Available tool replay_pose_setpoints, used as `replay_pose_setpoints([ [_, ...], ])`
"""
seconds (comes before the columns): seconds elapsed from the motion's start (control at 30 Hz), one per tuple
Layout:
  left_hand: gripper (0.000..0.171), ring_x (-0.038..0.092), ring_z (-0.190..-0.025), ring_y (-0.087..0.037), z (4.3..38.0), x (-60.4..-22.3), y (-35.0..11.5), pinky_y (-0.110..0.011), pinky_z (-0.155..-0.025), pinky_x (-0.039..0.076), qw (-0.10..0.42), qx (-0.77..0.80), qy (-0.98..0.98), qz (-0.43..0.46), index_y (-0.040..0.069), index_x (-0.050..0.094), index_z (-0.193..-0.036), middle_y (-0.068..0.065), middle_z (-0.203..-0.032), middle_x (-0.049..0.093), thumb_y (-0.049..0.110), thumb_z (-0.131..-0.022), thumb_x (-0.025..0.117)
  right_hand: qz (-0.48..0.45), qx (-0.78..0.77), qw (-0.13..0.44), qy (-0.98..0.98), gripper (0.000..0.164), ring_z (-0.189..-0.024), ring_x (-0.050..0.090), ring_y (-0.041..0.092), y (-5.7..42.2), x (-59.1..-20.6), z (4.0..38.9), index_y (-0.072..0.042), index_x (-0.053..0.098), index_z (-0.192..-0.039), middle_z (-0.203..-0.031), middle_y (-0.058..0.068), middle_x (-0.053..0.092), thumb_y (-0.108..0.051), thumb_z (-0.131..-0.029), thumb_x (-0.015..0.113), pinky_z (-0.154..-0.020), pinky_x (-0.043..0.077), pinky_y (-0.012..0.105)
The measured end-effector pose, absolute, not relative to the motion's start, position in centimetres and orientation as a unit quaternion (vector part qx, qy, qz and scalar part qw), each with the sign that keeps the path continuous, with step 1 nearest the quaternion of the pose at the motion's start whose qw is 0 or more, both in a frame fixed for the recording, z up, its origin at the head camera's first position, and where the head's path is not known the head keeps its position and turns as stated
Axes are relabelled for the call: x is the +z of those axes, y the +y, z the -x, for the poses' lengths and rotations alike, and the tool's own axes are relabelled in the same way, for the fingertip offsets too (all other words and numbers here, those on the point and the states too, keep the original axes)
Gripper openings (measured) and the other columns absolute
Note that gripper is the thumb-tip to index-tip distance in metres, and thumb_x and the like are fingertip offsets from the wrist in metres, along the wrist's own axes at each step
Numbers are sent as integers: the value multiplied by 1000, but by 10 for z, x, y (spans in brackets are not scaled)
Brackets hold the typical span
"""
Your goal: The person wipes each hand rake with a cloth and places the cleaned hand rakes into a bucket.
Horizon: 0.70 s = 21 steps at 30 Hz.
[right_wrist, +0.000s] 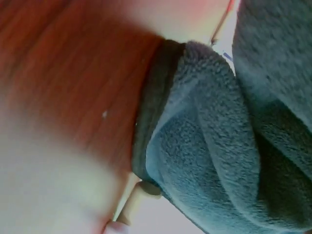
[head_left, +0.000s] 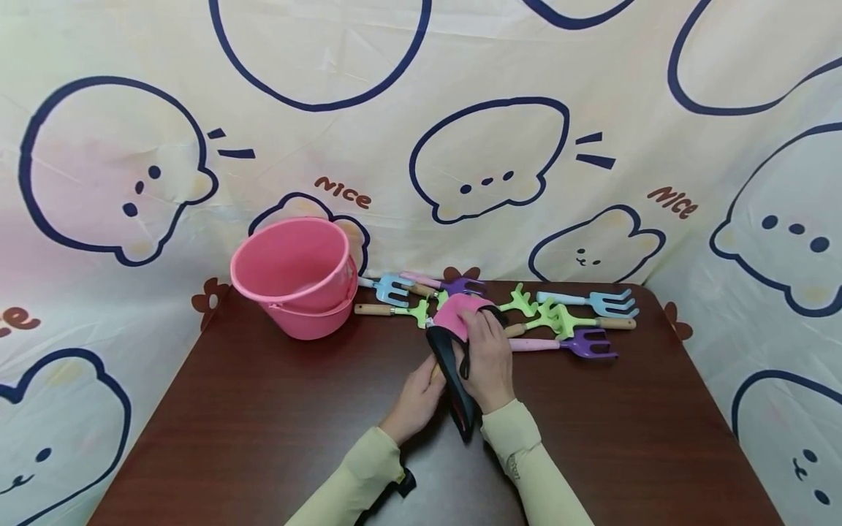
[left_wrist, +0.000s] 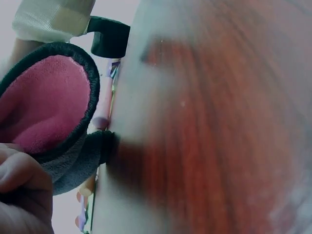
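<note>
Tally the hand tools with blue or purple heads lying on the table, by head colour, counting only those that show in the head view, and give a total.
Blue-headed tools: 2
Purple-headed tools: 2
Total: 4

In the head view we see long, pale yellow-green sleeves: the left sleeve point(head_left: 351, 478) towards seven o'clock, the right sleeve point(head_left: 549, 475) at five, both ending in wide cuffs point(head_left: 511, 429). We note a small dark marking point(head_left: 514, 465) on the right one and a black, squarish piece point(head_left: 407, 483) at the left one's three-o'clock side
</note>
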<state>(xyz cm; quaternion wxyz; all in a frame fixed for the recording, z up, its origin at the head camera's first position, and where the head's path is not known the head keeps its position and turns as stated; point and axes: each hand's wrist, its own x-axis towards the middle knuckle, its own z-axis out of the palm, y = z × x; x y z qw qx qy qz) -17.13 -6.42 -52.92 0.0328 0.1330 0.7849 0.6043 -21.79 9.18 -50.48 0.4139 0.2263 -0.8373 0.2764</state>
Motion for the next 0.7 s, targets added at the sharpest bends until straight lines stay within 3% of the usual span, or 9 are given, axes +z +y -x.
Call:
replay_pose_setpoints([
  [0.13,33,40,-50,-12,173,-531,-67,-23,-45,36,91,676,724,-104,5,55,-112,1,-70,44,37,-111,48,-214,294,419,-832,45,-100,56,35,95,-504,219,-5,52,-141,-112,18,63,-27,-102,57,-78,50,49],
  [0.27,44,29,-45,-11,175,-531,-71,-22,-40,27,129,716,681,-85,4,44,-98,2,-66,36,46,-109,48,-197,351,430,-808,51,-107,57,40,109,-497,223,-4,47,-147,-126,24,59,-38,-109,46,-84,50,53],
  [0.33,45,27,-45,-9,176,-530,-72,-22,-39,25,136,729,666,-83,4,43,-97,2,-66,35,47,-109,47,-191,390,433,-790,50,-113,57,39,116,-493,223,-3,48,-145,-131,25,58,-38,-109,48,-93,50,49],
  [0.4,45,26,-44,-8,176,-530,-72,-22,-39,23,145,745,646,-82,3,42,-98,2,-66,35,46,-110,46,-179,434,436,-768,48,-117,58,34,119,-491,221,-2,49,-142,-133,24,58,-34,-107,55,-100,50,38],
  [0.53,49,25,-42,-6,177,-529,-73,-22,-38,22,147,774,609,-87,1,41,-99,3,-66,34,49,-110,44,-145,529,422,-721,47,-116,61,16,121,-489,216,2,50,-136,-131,23,60,-11,-96,72,-102,47,18],
  [0.63,56,26,-41,-6,177,-528,-75,-22,-37,22,148,792,585,-92,1,40,-100,4,-66,33,56,-107,45,-127,586,410,-687,50,-112,62,6,121,-487,214,5,53,-132,-128,15,63,2,-88,77,-98,50,17],
  [0.7,56,27,-41,-5,177,-528,-76,-22,-37,23,149,797,577,-94,3,40,-99,4,-66,33,59,-106,44,-132,608,407,-669,43,-109,63,3,120,-486,213,7,55,-128,-124,10,63,-1,-90,76,-96,51,17],
])
